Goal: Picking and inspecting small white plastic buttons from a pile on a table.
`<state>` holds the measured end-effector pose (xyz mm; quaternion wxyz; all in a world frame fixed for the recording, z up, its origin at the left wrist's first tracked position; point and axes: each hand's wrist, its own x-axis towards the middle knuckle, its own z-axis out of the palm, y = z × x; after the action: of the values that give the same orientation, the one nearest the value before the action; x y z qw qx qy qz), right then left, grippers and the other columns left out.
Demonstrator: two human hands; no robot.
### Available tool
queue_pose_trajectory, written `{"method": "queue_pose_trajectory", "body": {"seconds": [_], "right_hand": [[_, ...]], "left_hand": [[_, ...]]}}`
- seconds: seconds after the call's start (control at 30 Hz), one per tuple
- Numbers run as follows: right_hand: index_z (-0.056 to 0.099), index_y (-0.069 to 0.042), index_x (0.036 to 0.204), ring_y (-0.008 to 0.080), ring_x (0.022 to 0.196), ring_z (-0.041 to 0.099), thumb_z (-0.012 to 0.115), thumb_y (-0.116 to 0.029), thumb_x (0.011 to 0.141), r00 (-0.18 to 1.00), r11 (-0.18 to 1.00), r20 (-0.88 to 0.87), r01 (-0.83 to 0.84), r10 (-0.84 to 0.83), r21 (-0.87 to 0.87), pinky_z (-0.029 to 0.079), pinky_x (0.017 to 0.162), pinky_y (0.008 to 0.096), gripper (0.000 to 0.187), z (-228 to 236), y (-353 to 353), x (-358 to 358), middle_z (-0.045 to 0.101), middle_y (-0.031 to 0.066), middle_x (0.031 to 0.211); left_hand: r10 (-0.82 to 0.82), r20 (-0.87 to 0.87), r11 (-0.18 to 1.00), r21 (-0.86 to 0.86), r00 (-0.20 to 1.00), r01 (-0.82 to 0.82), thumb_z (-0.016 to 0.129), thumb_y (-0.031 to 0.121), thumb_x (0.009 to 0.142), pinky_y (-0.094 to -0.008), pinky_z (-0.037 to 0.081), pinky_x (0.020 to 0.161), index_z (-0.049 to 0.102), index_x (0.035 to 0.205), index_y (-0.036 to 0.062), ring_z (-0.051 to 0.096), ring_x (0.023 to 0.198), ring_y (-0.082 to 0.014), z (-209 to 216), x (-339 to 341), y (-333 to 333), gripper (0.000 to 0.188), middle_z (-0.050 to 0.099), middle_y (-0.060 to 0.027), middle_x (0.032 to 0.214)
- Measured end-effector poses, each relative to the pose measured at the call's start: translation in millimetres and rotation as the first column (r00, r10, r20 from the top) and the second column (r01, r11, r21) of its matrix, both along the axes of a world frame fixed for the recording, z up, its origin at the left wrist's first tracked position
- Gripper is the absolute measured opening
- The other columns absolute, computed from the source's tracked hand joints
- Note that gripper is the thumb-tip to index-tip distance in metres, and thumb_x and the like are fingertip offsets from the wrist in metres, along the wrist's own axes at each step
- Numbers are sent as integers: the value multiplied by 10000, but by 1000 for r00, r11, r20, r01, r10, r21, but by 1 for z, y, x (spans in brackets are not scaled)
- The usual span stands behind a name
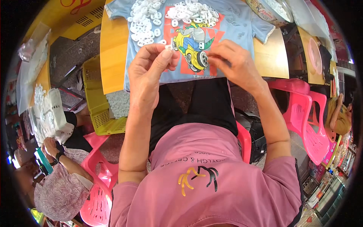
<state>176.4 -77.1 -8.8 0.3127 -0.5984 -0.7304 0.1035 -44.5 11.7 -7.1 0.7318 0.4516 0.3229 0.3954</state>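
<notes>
White plastic pieces lie in two heaps in the head view: the left heap (143, 24) toward 11 o'clock and the right heap (189, 13) near 12, both on a pale blue T-shirt (236, 26) spread over the wooden surface (114, 56). Clock directions run from the middle of this view.

At 11 o'clock, the left hand (145, 72) pinches one small white piece (169, 48) between thumb and forefinger, just below the heaps. At between 1 and 2 o'clock, the right hand (236, 62) is half closed, fingers bent toward the thumb; whether anything thin sits in it, I cannot tell.

As for progress, one piece appears to be in work and plenty lie loose. Which heap, if either, is finished cannot be told, as the pieces look alike; my judgement is that much remains.

Counted: one T-shirt, two heaps, one held piece. The heaped pieces overlap too much to number. One round tub (264, 12) with white contents stands between 1 and 2 o'clock. One yellow crate (93, 75) is near 10, with one mass of white pieces (118, 103) at 9, in or against it. Two other people show: one in a patterned top (62, 191) at 8 o'clock, one in an ochre top (343, 120) at 3.
</notes>
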Motion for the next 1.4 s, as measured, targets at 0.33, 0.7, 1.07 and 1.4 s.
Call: {"method": "queue_pose_trajectory", "body": {"seconds": [0.33,0.7,1.07,1.4], "right_hand": [[637,-16,878,267,761,576,751,-32,708,977,978,213,-47,2,204,466,644,367,205,-10,-6,-2,600,90,851],[628,-41,855,265,775,560,765,-48,662,957,961,246,-201,152,190,460,662,374,237,-8,-18,9,577,67,875],[578,-30,834,277,783,560,745,-13,694,960,980,225,-187,168,64,457,687,381,218,4,-17,12,575,83,871],[637,-19,949,275,841,580,685,28,764,931,961,310,117,-194,251,479,710,365,197,12,13,40,611,95,943]], "left_hand": [[-303,23,953,29,953,302,637,106,891,-379,398,979,574,954,41,574,1033,-223,-21,-33,-4,110,628,-120,1009],[-259,113,962,-60,959,267,656,106,897,-270,437,897,597,1004,28,575,958,-104,-23,-34,1,145,660,-77,1045],[-254,48,965,-55,966,256,658,116,900,-250,448,865,602,994,39,574,940,-97,-23,-35,0,134,663,-80,1050],[-224,71,970,-78,972,229,666,115,897,-248,442,873,602,980,43,581,971,-114,-24,-33,-2,127,663,-82,1050]]}}
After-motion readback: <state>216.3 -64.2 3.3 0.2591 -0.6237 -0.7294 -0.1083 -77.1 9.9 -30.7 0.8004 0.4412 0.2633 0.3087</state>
